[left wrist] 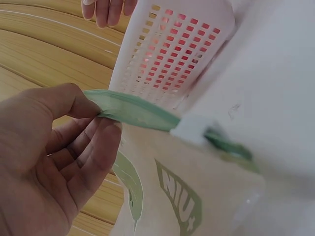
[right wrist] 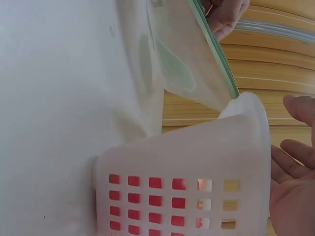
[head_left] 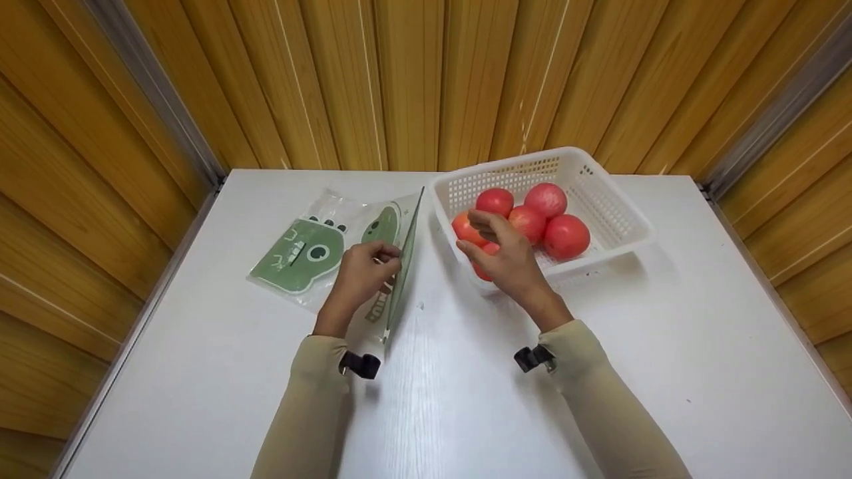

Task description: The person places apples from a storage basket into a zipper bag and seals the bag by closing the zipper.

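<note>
My left hand (head_left: 363, 269) pinches the green zip edge of a clear plastic zip bag (head_left: 293, 256) printed with green cartoon creatures. That edge stands raised, and the rest of the bag spreads leftward over the table. A white slider (left wrist: 191, 130) sits on the zip strip (left wrist: 142, 114). Over the left side of a white plastic basket (head_left: 626, 209), my right hand (head_left: 514, 263) hovers with fingers apart and loosely bent, holding nothing. Several red tomatoes (head_left: 567, 237) lie in the basket, mostly toward its left half; the hand partly covers the nearest ones.
Bag and basket stand side by side toward the back of a white table (head_left: 466, 399). Wood-look panel walls (head_left: 406, 86) rise behind and at both sides. Black wrist cameras (head_left: 359, 365) sit on both sleeves.
</note>
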The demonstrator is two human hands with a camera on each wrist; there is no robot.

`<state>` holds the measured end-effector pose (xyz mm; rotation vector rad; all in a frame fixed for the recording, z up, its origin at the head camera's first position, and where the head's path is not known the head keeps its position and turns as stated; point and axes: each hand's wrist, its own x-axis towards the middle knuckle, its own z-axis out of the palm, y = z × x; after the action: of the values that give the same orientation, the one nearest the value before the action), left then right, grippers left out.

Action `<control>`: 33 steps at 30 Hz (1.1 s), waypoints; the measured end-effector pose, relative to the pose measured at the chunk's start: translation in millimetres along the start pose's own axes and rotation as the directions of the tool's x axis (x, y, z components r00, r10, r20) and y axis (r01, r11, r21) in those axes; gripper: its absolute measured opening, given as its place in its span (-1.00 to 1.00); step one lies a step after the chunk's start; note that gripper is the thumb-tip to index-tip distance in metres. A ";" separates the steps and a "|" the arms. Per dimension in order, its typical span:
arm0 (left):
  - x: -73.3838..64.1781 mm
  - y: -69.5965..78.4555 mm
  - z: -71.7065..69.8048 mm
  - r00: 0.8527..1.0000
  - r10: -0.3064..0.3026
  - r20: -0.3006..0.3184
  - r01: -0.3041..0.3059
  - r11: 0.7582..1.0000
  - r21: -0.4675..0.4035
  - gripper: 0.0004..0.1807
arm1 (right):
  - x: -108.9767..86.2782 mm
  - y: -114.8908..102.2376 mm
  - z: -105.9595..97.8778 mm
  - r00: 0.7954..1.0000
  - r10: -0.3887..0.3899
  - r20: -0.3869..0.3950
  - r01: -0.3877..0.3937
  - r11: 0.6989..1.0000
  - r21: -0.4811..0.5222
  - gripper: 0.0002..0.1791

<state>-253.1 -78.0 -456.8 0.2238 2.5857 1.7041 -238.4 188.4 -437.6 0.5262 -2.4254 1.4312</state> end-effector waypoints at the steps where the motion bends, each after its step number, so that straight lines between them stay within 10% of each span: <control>1: 0.1 0.3 0.7 1.000 0.001 -0.008 -0.001 1.000 -0.009 -0.81 | 0.1 -0.7 1.9 1.000 -0.006 -0.003 0.006 1.000 0.007 -0.36; 11: -3.5 7.1 11.7 0.995 0.049 -0.082 -0.055 0.996 -0.073 -0.82 | 0.2 -8.3 23.9 0.993 -0.096 -0.072 0.102 0.991 0.085 -0.52; 33: -11.6 24.5 13.5 0.986 0.105 -0.130 -0.118 0.988 -0.101 -0.78 | 5.7 -28.1 64.4 1.000 -0.011 -0.029 0.015 0.992 0.129 -0.52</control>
<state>-237.7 -57.8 -440.3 0.2720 2.6010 1.9501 -234.4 118.3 -443.9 0.5460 -2.3142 1.5873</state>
